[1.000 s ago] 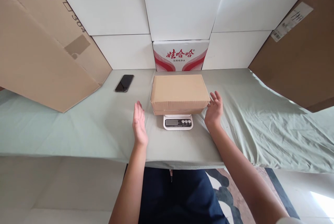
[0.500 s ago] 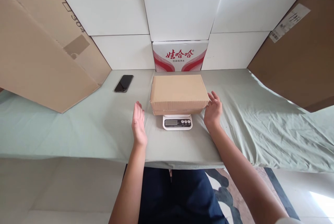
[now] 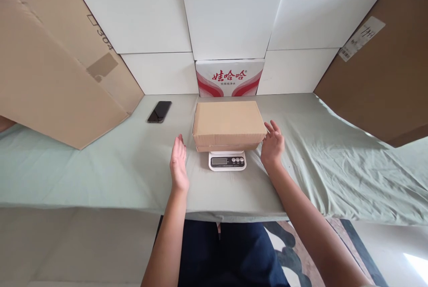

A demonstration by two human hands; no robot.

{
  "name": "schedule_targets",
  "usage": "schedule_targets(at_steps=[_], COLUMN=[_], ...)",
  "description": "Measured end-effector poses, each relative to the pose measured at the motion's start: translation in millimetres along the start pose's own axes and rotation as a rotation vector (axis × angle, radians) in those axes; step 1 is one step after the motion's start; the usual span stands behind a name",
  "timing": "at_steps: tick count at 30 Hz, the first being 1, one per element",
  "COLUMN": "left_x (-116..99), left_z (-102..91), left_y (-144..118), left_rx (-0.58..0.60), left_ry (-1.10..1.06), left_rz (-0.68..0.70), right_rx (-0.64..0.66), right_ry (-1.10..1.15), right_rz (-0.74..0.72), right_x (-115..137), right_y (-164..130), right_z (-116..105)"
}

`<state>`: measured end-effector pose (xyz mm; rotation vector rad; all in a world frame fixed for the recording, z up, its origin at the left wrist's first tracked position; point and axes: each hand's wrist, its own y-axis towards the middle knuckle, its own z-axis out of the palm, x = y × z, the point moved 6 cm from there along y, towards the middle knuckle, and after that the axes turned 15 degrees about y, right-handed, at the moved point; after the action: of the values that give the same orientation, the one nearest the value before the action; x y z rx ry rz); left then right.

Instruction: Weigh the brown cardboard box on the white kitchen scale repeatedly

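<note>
Both hands spread, left hand [image 3: 179, 164] and right hand [image 3: 273, 145] flanking cardboard box [image 3: 228, 123] on scale [image 3: 227, 161], phone [image 3: 159, 111] aside

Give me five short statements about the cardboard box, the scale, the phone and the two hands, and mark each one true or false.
1. The cardboard box rests on the scale. True.
2. The left hand grips the box's side. False: it is open, held apart from the box with a gap between.
3. The phone lies on the green sheet, left of the box. True.
4. The right hand holds the phone. False: it is open beside the box's right end, far from the phone.
5. The scale's display is covered by the box. False: the display and buttons show in front of the box.
</note>
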<state>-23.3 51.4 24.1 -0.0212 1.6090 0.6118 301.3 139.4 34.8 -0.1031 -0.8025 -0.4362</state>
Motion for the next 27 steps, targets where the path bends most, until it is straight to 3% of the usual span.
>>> schedule_targets(at_steps=[7,12,18,21,24,27], left_x=[0,1,9,8,-5,-16], left_z=[1.1,6.3,18.7,20.2,20.8,31.3], left_y=[-1,-2,-8,-8,5,38], left_rx=[0.016,0.08,0.173,0.165,0.141,0.157], left_ry=[-0.019,-0.034,0.056,0.061,0.051,0.054], left_rz=[-0.022,-0.012,-0.047,-0.084,-0.073,-0.035], right_rx=[0.027,0.143,0.268,0.287,0.292,0.32], right_ry=[-0.018,-0.081,-0.232,-0.262,-0.248,-0.225], right_rz=[-0.008,-0.085,-0.073,-0.064,-0.105,-0.156], right_x=[3,5,-9,-14,-12,-10], right_y=[-2,-11,-39,-58,-59,-32], right_z=[3,12,20,22,31,51])
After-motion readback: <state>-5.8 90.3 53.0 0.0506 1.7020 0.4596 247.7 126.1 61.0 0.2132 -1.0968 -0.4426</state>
